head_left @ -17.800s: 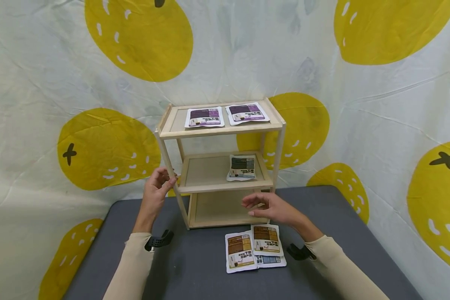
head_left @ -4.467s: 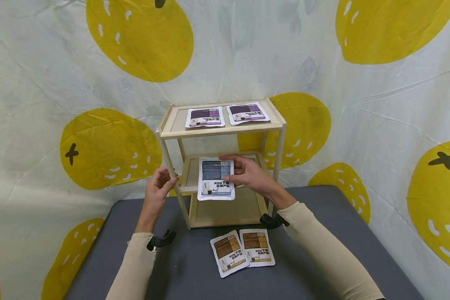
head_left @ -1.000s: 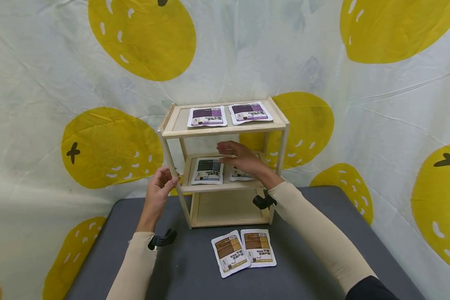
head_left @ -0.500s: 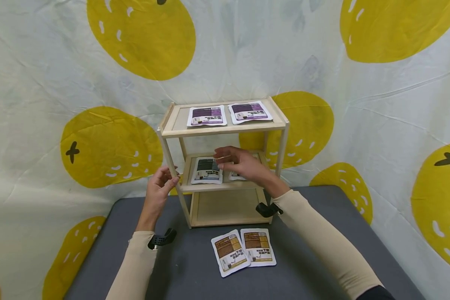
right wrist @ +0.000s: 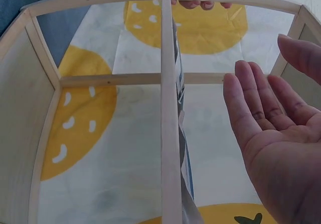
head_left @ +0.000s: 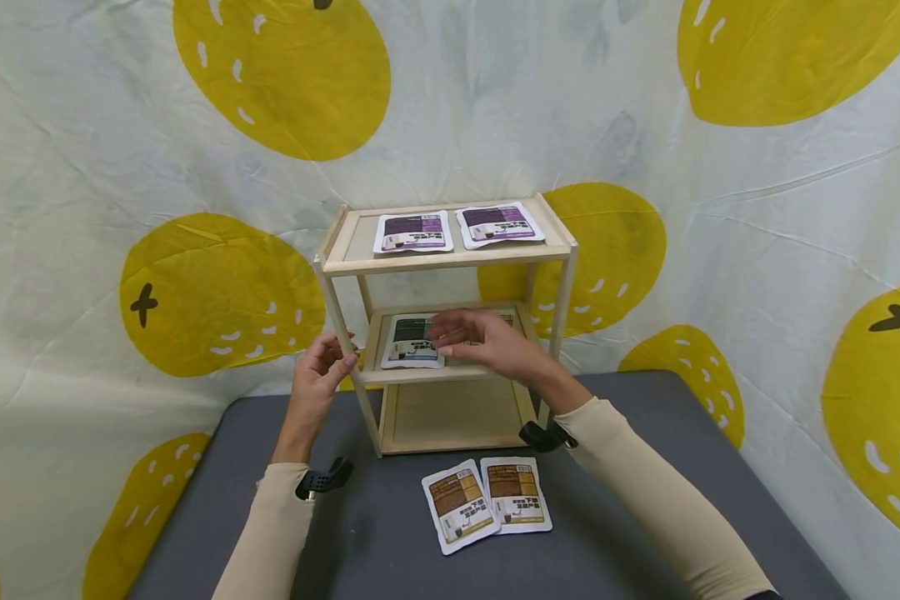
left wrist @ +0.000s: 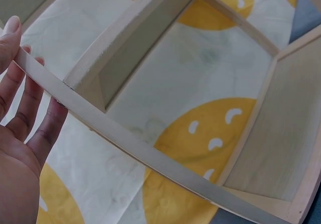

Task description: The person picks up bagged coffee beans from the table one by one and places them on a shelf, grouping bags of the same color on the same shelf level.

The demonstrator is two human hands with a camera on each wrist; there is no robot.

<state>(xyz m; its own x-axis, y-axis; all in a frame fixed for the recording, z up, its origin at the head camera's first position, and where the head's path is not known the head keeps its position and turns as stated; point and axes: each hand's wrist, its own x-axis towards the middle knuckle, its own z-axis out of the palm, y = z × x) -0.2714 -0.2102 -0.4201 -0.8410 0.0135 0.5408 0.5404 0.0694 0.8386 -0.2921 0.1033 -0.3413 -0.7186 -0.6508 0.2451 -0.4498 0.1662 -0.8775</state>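
My left hand (head_left: 317,375) pinches the left front post of a three-tier wooden shelf (head_left: 450,267); in the left wrist view its thumb and fingers (left wrist: 31,101) lie on either side of that post. My right hand (head_left: 495,342), fingers loosely bent and holding nothing, is at the front of the middle tier. The right wrist view shows its palm (right wrist: 281,138) apart from the shelf. Behind its fingertips, a white-edged pouch (head_left: 412,354) with a dark, bluish label lies on the middle tier's left half. A second pouch (head_left: 507,318) on the right is mostly hidden by the hand.
Two purple-labelled pouches, one left (head_left: 414,232) and one right (head_left: 499,223), lie on the top tier. On the dark grey table (head_left: 375,533), two brown-labelled pouches, left (head_left: 460,506) and right (head_left: 516,494), slightly overlap. A fruit-patterned cloth (head_left: 435,100) hangs behind.
The blue-labelled pouch, in my right hand 4.5 s ago, now lies on the middle tier's left half. Over the last second the emptied right hand has lowered slightly. My left hand stays on the post.
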